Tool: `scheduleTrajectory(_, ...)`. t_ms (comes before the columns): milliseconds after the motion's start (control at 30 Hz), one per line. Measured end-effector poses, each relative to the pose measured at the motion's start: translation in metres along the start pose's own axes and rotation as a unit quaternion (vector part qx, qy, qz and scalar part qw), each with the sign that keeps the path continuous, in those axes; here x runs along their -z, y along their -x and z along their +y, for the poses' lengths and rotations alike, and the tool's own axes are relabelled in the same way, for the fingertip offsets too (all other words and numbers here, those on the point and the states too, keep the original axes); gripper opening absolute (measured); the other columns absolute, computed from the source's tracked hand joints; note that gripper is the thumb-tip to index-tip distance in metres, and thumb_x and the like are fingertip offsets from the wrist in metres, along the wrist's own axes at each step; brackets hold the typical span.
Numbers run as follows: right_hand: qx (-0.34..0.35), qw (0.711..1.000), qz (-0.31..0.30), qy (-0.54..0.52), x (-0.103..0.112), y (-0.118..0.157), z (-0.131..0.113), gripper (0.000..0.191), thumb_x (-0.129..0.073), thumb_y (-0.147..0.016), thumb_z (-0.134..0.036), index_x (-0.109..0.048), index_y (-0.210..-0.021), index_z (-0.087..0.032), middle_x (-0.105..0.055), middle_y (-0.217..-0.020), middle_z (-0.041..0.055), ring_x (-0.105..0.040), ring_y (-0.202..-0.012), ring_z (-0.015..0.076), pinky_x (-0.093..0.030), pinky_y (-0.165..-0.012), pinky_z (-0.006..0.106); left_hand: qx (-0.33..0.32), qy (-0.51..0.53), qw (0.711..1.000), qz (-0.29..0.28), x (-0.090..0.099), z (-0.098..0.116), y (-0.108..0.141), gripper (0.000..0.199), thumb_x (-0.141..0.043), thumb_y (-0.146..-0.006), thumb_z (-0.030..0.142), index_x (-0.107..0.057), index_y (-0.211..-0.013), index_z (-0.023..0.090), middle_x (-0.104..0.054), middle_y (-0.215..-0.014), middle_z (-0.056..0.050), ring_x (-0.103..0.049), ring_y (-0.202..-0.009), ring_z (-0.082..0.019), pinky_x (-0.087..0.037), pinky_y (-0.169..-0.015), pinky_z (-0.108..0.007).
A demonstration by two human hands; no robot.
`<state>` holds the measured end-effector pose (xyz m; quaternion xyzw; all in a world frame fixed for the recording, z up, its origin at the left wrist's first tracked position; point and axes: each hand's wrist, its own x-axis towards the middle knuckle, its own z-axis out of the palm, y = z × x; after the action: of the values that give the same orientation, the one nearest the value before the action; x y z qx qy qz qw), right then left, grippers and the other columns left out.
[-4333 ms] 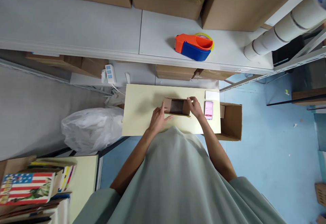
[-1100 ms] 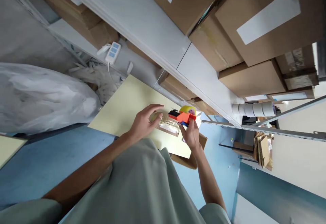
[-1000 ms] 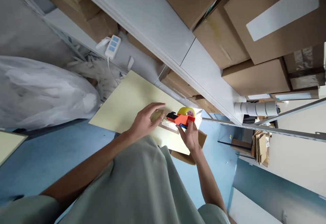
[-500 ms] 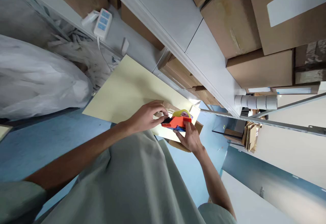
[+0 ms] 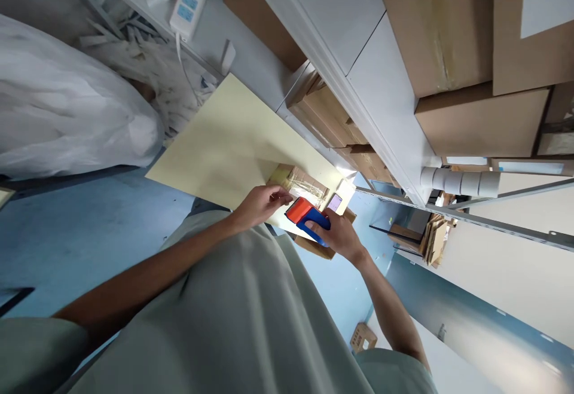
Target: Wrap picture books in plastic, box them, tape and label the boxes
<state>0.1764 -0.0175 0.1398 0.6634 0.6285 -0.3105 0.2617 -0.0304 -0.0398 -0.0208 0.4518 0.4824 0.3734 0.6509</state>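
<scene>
The right hand, closed around the tape dispenser, has turned its blue side into view; more of the cardboard box on the desk now shows. The left hand's fingertips nearly meet; their hold, I cannot tell.

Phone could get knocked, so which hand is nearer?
Right: the right hand is just on the near side of the phone; the left hand is farther off, left of the tape dispenser.

Single head view, from above the person at the desk's near long edge, facing forward and steeply down, middling range. Frame rolled: desk edges slant, far left corner uppermost, shelf past far edge.
</scene>
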Motion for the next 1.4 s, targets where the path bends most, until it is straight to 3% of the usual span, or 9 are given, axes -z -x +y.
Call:
scheduleTrajectory(100, -0.003, 0.999, -0.04, 0.028, 0.02, 0.004, 0.003, 0.052, -0.066, -0.1, -0.076, -0.067, -0.099, -0.024, -0.08, -0.097, 0.0073, -0.075, -0.084, 0.0244, -0.046, -0.069, 0.03, 0.005, 0.004, 1.0, 0.022, 0.0, -0.009, 0.001, 0.046, -0.062, -0.097, 0.064, -0.079, -0.091, 0.022, -0.082, -0.087, -0.004, -0.072, -0.078, -0.021, -0.055, -0.074, -0.029)
scheduleTrajectory(267, -0.04, 0.996, -0.06, 0.046, 0.059, 0.013, 0.027, 0.05, -0.064, -0.101, -0.073, -0.065, -0.091, -0.024, -0.077, -0.083, 0.0045, -0.073, -0.073, 0.0218, -0.044, -0.063, 0.029, 0.054, -0.019, 0.988, 0.142, 0.043, -0.04, -0.018, 0.048, -0.065, -0.092, 0.066, -0.08, -0.093, 0.021, -0.082, -0.088, -0.006, -0.073, -0.082, -0.023, -0.057, -0.076, -0.03)
scheduleTrajectory(400, -0.056, 0.997, -0.042, 0.044, 0.079, 0.011, 0.035, 0.056, -0.061, -0.098, -0.079, -0.062, -0.084, -0.025, -0.074, -0.074, 0.0033, -0.07, -0.066, 0.0207, -0.042, -0.058, 0.029, 0.074, 0.02, 0.992, 0.097, 0.059, -0.068, -0.037, 0.049, -0.073, -0.085, 0.066, -0.082, -0.098, 0.02, -0.083, -0.094, -0.009, -0.074, -0.082, -0.022, -0.058, -0.077, -0.031)
scheduleTrajectory(500, -0.066, 0.997, -0.018, 0.042, 0.086, 0.007, 0.028, 0.06, -0.061, -0.096, -0.083, -0.061, -0.082, -0.025, -0.072, -0.07, 0.0029, -0.069, -0.063, 0.0202, -0.041, -0.056, 0.029, 0.081, 0.07, 0.991, 0.081, 0.049, -0.08, -0.052, 0.051, -0.077, -0.08, 0.064, -0.083, -0.102, 0.019, -0.085, -0.098, -0.011, -0.075, -0.085, -0.023, -0.059, -0.078, -0.031)
scheduleTrajectory(700, -0.065, 0.997, -0.018, 0.034, 0.092, 0.001, 0.012, 0.063, -0.061, -0.095, -0.086, -0.062, -0.081, -0.025, -0.072, -0.071, 0.0033, -0.068, -0.06, 0.0188, -0.042, -0.052, 0.028, 0.109, 0.121, 0.984, 0.073, 0.026, -0.104, -0.081, 0.045, -0.085, -0.073, 0.06, -0.083, -0.092, 0.019, -0.085, -0.094, -0.011, -0.078, -0.09, -0.027, -0.061, -0.082, -0.035)
scheduleTrajectory(1000, -0.072, 0.996, -0.016, 0.054, 0.084, -0.018, 0.015, 0.059, -0.06, -0.098, -0.082, -0.061, -0.081, -0.025, -0.073, -0.07, 0.0035, -0.068, -0.062, 0.02, -0.042, -0.055, 0.03, 0.11, 0.056, 0.986, 0.108, -0.002, -0.131, -0.106, 0.027, -0.08, -0.081, 0.048, -0.083, -0.086, 0.022, -0.085, -0.093, -0.009, -0.078, -0.09, -0.029, -0.061, -0.086, -0.038)
scheduleTrajectory(1133, -0.079, 0.995, -0.025, 0.054, 0.084, -0.021, 0.017, 0.058, -0.059, -0.098, -0.081, -0.062, -0.083, -0.025, -0.073, -0.071, 0.0037, -0.07, -0.064, 0.0214, -0.042, -0.056, 0.03, 0.063, -0.032, 0.989, 0.127, -0.01, -0.132, -0.102, 0.027, -0.07, -0.09, 0.043, -0.085, -0.099, 0.022, -0.084, -0.099, -0.011, -0.076, -0.093, -0.03, -0.061, -0.092, -0.041)
scheduleTrajectory(1300, -0.068, 0.996, -0.032, 0.054, 0.085, -0.021, 0.019, 0.058, -0.058, -0.099, -0.081, -0.061, -0.083, -0.026, -0.074, -0.072, 0.0045, -0.07, -0.066, 0.0223, -0.042, -0.057, 0.03, 0.06, -0.121, 0.979, 0.154, -0.006, -0.132, -0.088, 0.061, -0.075, -0.087, 0.041, -0.072, -0.142, 0.015, -0.079, -0.111, -0.016, -0.074, -0.097, -0.03, -0.058, -0.102, -0.043)
scheduleTrajectory(1400, -0.058, 0.996, -0.029, 0.057, 0.084, -0.021, 0.024, 0.058, -0.058, -0.099, -0.082, -0.061, -0.083, -0.026, -0.074, -0.073, 0.0048, -0.07, -0.067, 0.0226, -0.041, -0.058, 0.03, 0.066, -0.099, 0.981, 0.155, -0.009, -0.121, -0.077, 0.053, -0.068, -0.095, 0.045, -0.072, -0.138, 0.015, -0.077, -0.119, -0.016, -0.075, -0.094, -0.027, -0.06, -0.095, -0.039)
